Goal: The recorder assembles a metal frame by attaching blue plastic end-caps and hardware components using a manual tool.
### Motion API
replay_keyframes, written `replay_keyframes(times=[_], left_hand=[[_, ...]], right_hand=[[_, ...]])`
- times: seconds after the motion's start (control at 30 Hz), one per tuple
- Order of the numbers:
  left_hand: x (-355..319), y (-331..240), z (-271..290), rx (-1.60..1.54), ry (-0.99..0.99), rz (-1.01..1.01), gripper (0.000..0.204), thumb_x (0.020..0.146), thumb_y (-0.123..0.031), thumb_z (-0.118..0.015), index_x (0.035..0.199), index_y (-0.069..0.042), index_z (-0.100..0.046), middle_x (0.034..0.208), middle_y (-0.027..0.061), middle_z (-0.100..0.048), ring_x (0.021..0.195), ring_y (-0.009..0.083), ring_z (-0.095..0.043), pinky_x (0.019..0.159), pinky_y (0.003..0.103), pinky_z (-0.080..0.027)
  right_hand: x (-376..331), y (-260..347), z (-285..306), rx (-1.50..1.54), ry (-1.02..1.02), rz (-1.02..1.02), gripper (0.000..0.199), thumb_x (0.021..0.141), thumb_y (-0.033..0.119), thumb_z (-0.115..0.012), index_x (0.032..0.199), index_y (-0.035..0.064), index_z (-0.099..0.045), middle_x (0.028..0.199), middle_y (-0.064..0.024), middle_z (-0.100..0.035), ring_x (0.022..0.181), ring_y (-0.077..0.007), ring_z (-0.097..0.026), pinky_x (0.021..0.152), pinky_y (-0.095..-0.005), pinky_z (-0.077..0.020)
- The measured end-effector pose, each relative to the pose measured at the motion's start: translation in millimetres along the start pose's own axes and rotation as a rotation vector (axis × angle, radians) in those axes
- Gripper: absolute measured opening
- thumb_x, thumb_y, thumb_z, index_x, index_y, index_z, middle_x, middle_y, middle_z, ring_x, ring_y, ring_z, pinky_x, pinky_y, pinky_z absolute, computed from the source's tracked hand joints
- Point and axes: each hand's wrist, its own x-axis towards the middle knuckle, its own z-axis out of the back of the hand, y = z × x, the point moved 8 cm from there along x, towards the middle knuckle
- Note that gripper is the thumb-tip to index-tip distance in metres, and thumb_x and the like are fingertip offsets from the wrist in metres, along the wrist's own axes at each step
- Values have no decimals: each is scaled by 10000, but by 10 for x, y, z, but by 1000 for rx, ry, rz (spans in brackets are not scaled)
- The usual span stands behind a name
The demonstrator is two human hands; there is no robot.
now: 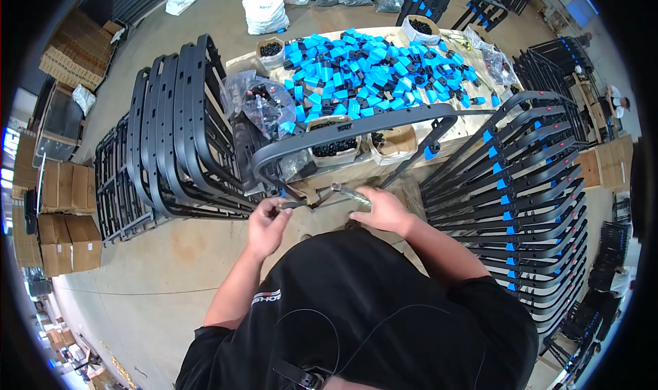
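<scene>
A black curved metal frame stands before me, its long bar arching across the near side of the table. Below its left bend, my left hand is closed, thumb and fingertips pinching a small dark piece whose kind I cannot make out. My right hand is wrapped around the patterned, greenish handle of what looks like a small hammer. Its metal head points left, toward my left hand. A blue plastic cap sits on the frame's right side.
A wooden table bears a heap of blue and black caps. Boxes of small black parts line its near edge beside a clear plastic bag. Black frames stand stacked at left and right. Cartons stand far left.
</scene>
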Motion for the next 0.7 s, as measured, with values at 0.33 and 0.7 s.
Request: replay_keyframes(times=[0.33,0.7], left_hand=[[87,828,938,-512,-236,86,171,1085,-233,-456,1072,-67,-496,821,40,-596,607,119,-524,585,291,-468],[551,1245,796,-481,-263,143,229,1019,-204,-617,1124,-105,-439,715,-11,-486,509,72,-410,440,241,-328]], right_hand=[[-34,415,-735,451,-15,-229,236,877,181,-597,1052,23,-613,956,-182,-677,888,-318,-655,820,-390,-507],[-335,484,-913,311,-28,-293,232,879,216,-601,1017,31,-627,891,-183,-665,833,-294,-658,784,-397,-511]])
